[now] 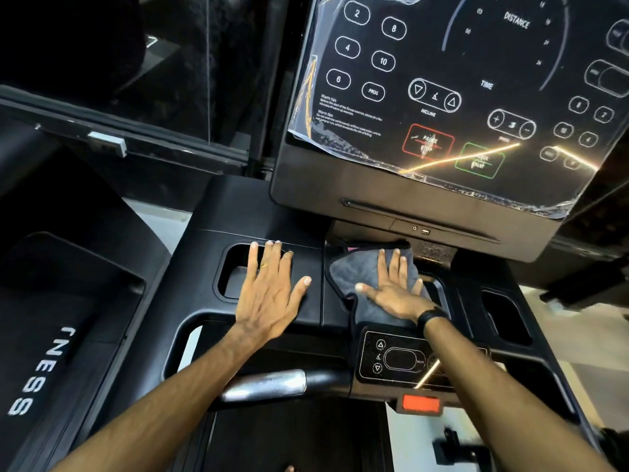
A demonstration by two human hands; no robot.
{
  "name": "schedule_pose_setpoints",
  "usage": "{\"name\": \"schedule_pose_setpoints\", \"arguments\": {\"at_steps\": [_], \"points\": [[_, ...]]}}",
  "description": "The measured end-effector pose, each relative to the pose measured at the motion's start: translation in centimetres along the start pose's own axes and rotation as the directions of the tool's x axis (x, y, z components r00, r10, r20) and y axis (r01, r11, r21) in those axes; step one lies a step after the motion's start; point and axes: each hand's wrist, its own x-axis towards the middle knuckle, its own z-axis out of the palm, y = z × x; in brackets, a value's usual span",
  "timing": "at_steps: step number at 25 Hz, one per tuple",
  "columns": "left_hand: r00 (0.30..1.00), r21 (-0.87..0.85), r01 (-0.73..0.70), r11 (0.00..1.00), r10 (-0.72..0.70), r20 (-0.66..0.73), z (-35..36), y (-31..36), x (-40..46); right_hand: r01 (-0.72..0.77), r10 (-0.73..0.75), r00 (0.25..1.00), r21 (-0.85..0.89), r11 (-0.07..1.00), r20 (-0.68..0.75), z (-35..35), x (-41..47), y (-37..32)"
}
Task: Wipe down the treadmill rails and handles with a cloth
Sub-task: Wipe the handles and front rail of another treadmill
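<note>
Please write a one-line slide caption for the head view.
Right hand presses a grey cloth flat on the treadmill tray; left hand rests beside it.

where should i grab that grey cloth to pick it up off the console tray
Probably the loose near edge of the grey cloth, where it folds and drapes toward the small control panel. Pinch it from the person's side, coming in from the front. The right hand presses flat on its middle and the far edge tucks under the display console, so only that front fold is free.

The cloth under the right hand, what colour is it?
Grey, with a dark edge; head view shows the cloth.
</note>
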Motion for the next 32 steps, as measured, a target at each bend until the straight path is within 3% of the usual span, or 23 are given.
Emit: {"name": "schedule_pose_setpoints", "arguments": {"at_steps": [4,10,15,18,22,26,32], "points": [[0.999,-0.053,-0.025,0.998,0.022,-0.049,0.1,0.2,0.1,0.011,0.007,0.988,-0.112,0.994,0.156,0.8,-0.6,1.4],[0.997,-0.148,-0.044,0.988,0.033,-0.076,0.5,3.9,2.7,-0.001,0.001,1.0,-0.011,1.0,-0.02,-0.8,0.4,1.3],[0.994,-0.05,-0.106,0.993,0.105,-0.025,1.8,4.7,2.6,0.064,-0.058,0.993,-0.062,0.996,0.102,0.1,-0.9,3.6],[0.992,-0.004,-0.119,0.993,0.119,-0.041,2.0,5.0,2.8,0.033,-0.023,0.998,-0.173,0.984,0.058,-0.8,0.6,3.3],[0.992,-0.019,-0.111,0.994,0.11,-0.065,2.2,4.8,2.8,0.02,-0.021,1.0,-0.173,0.985,-0.002,0.7,1.4,2.2],[0.989,0.007,-0.132,0.991,0.132,-0.062,2.0,4.9,2.5,0.153,-0.162,0.987,-0.262,0.953,-0.01,0.6,1.4,4.7],[0.99,0.098,-0.144,0.985,0.144,0.006,2.0,5.0,2.3,0.354,-0.366,0.93,-0.2,0.914,-0.026,-0.2,2.8,11.2]]}}
